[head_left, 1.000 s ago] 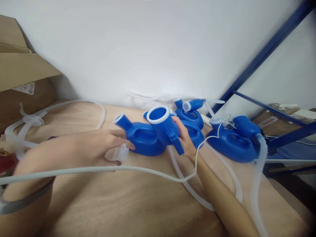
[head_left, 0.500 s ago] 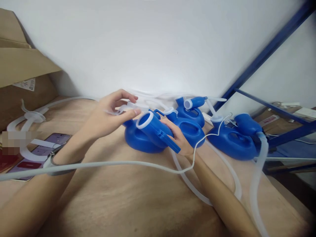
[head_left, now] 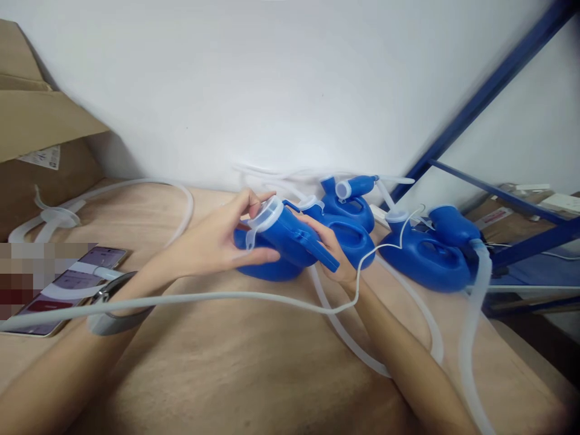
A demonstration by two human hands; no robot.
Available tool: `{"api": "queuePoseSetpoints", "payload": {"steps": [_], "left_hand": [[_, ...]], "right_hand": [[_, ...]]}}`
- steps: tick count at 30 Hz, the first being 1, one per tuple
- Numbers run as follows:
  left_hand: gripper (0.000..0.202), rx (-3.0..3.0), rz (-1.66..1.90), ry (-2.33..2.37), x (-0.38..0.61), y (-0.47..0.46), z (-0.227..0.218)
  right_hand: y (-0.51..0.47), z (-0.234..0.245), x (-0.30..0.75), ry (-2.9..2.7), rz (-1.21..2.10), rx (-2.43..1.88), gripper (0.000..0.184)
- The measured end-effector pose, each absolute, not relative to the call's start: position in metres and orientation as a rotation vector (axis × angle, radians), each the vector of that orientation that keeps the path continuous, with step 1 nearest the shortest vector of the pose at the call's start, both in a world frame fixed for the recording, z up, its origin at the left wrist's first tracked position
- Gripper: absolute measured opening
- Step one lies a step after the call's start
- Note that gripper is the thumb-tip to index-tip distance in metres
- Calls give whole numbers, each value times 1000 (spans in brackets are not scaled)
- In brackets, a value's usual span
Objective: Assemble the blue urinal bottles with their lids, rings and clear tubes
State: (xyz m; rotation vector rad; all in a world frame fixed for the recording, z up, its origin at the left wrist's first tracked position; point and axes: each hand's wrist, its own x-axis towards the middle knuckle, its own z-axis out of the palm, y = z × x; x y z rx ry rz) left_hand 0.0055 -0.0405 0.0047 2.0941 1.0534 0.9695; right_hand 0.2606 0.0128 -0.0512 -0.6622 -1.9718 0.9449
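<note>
Blue plastic makes up the cup (head_left: 296, 238) held above the counter (head_left: 217, 374), its mouth tilted up toward the left and fitted with a clear cap (head_left: 268, 212). The right hand (head_left: 333, 251) is clamped around the cup from the right, beside its jutting handle (head_left: 327, 257). The left hand (head_left: 220, 235) has its fingers bent onto the cap, while its thumb stretches along the near side of the cup; whether the thumb presses there, I cannot tell. Just below and behind the cup sits a blue bottle (head_left: 272, 270), partly hidden. Three more bottles stand to the right, the outermost (head_left: 421, 260) with another cup (head_left: 453, 229) by its top and a thick hose (head_left: 471, 338) running down from that. A white cable (head_left: 208, 296) crosses in front of the left forearm, which wears a watch (head_left: 120, 314). At the left are a phone (head_left: 107, 258) and, farther back, a cardboard box (head_left: 49, 124).
</note>
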Motion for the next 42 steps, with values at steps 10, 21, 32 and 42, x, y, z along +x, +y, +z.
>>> {"api": "queuePoseSetpoints", "payload": {"steps": [10,21,32,42], "left_hand": [[57,2159,832,1023,-14,-44,13],[70,2178,848,1182,-15,-41,18],[63,2039,905,1217,-5,-38,12],[72,1877,1006,1006,-2,-30,4]], "right_hand": [[10,-42,265,-1943,1025,-641,55],[3,-36,266,-1995,1016,-642,55],[-6,-29,268,-2031,777,-527,52],[-1,-30,271,-2017,659,-668,48]]}}
